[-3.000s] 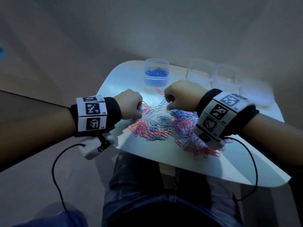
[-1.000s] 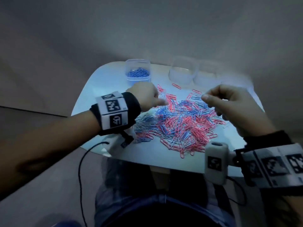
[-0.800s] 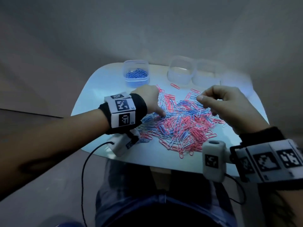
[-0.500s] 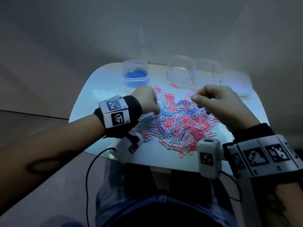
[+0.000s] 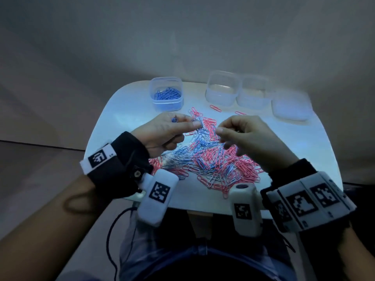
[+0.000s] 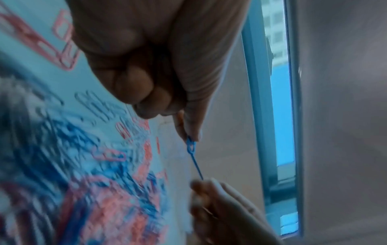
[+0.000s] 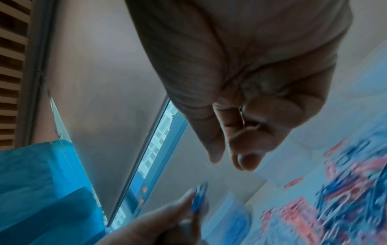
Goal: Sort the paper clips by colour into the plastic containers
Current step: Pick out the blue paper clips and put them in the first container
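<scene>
Blue clips [image 6: 191,146] pinched in left hand [image 5: 162,132], gathered for blue container [image 5: 166,93] | right hand [image 5: 249,138] fingers curled, grip unclear | mixed pile [image 5: 213,159] remains.

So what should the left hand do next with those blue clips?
Probably carry them to the container of blue clips and drop them in. The left hand already pinches blue paper clips above the mixed pile, and only that container holds blue ones.

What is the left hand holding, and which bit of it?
The left hand pinches blue paper clips by one end, between thumb and fingertips. The rest dangles towards the right hand.
</scene>
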`<state>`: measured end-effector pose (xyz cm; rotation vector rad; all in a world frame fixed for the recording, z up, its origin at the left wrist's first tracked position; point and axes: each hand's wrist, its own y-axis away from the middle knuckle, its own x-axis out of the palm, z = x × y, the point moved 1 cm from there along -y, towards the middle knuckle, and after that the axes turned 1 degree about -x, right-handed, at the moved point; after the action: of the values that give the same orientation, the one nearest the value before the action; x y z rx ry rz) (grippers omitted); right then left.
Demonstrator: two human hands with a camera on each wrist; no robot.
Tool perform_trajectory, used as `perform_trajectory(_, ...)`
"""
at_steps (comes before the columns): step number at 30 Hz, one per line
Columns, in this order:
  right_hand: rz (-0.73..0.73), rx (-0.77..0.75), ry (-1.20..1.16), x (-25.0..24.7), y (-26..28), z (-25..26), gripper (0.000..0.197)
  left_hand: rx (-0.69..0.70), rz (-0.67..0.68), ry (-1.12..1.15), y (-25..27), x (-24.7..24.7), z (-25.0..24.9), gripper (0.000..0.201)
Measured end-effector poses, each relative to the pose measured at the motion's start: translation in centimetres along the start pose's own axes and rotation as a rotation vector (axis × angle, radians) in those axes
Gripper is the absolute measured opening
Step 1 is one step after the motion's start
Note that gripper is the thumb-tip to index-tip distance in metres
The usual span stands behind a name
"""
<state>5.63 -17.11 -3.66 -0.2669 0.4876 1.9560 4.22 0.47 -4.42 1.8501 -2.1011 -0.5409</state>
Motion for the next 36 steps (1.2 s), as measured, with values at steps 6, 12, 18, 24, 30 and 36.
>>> perform_trajectory(6, 0.064, 0.010, -0.327, 2.0, 0.1, 1.4, 0.010, 0.083, -0.073, 0.114, 0.6, 1.4, 0.8, 0.011)
perform_trajectory(12, -0.052, -0.038, -0.362, 2.0, -0.1, 1.1, 0.005, 0.318, -0.221, -0.015, 1.3, 2.4, 0.4, 0.016)
perform_trajectory(18, -0.278, -0.235, -0.168, 0.4, 0.1, 2.0, 0.018, -0.008, -0.075, 0.618, 0.4, 1.0, 1.4, 0.043)
perform_trajectory(24, -0.172, -0.379, 0.165, 4.5, 0.6, 2.6, 0.009, -0.028, 0.059, 1.120, 0.6, 3.1, 2.5, 0.044)
perform_trajectory(30, -0.357, -0.346, 0.121, -1.0, 0.2, 2.6, 0.011, -0.042, 0.144, 1.399, 0.6, 2.6, 2.9, 0.033)
perform_trajectory(36, 0.128, -0.225, 0.760, -4.1, -2.3, -1.6, 0.027, -0.244, 0.180, 1.409, 1.0, 1.6, 3.2, 0.010)
